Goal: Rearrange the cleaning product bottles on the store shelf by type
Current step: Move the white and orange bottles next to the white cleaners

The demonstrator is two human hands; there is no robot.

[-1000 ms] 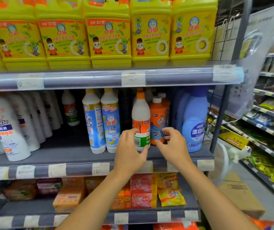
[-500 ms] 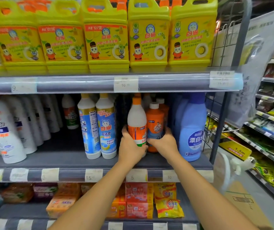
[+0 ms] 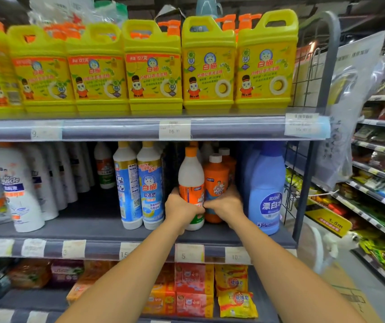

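Store shelving fills the head view, with three grey tiers and price tags along their front edges. Yellow jugs (image 3: 154,73) with orange caps line the upper tier across the top of the frame.

On the middle shelf (image 3: 88,227), white bottles (image 3: 18,190) stand in rows at the left. Two blue-label bottles (image 3: 137,185) stand side by side left of centre. At centre stands a white bottle (image 3: 190,173) with an orange cap and orange label, and an orange bottle (image 3: 216,178) with a white cap stands touching its right side. More orange bottles sit behind that one. A blue bottle (image 3: 267,194) stands just right of the orange one, near the shelf's right end.

Both bare forearms reach up from the bottom of the frame. The left hand (image 3: 182,208) grips the lower body of the white bottle, fingers curled round its left side. The right hand (image 3: 225,203) grips the lower part of the orange bottle, fingers wrapped round its right side. The two thumbs meet in front, between the bottles. Both bottles are upright with their bases at shelf level; whether either is lifted cannot be told.

Soap packs (image 3: 191,290) in red, orange and yellow fill the lower tier below the arms. Another aisle of goods runs down the right edge.
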